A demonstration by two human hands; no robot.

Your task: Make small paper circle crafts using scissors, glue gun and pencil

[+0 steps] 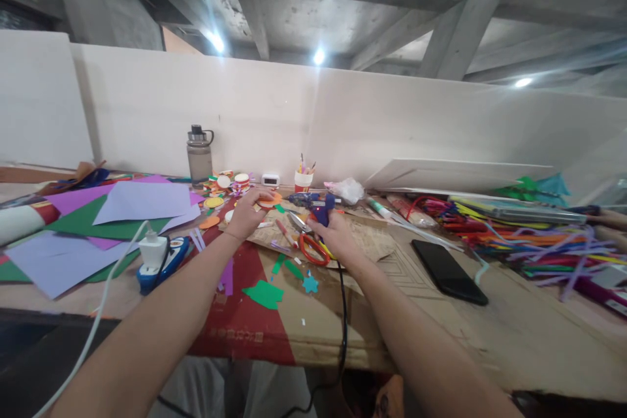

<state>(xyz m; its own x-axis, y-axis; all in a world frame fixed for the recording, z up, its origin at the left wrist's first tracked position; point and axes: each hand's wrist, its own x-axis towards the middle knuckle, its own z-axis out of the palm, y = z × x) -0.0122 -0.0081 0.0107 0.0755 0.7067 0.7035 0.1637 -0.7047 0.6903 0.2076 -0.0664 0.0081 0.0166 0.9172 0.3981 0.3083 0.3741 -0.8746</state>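
Note:
My left hand [249, 214] is closed on an orange paper disc [270, 200], held a little above the table. In my right hand [334, 235] is a blue hot glue gun [319, 204], its nozzle pointing left toward the disc. Its black cord [343, 313] runs down over the table's front edge. Below the glue gun lie scissors with orange-red handles [313, 251], partly hidden by my right hand. Green paper scraps [264, 294] and a blue paper star [310, 283] rest on the cardboard nearer to me.
Coloured paper sheets [142, 202] and a blue power strip [164, 266] are at left. A water bottle [198, 157] and a pencil cup [303, 181] stand behind. At right lie a black phone [448, 271] and pipe cleaners [504, 235]; another person's hand [610, 219] shows at the edge.

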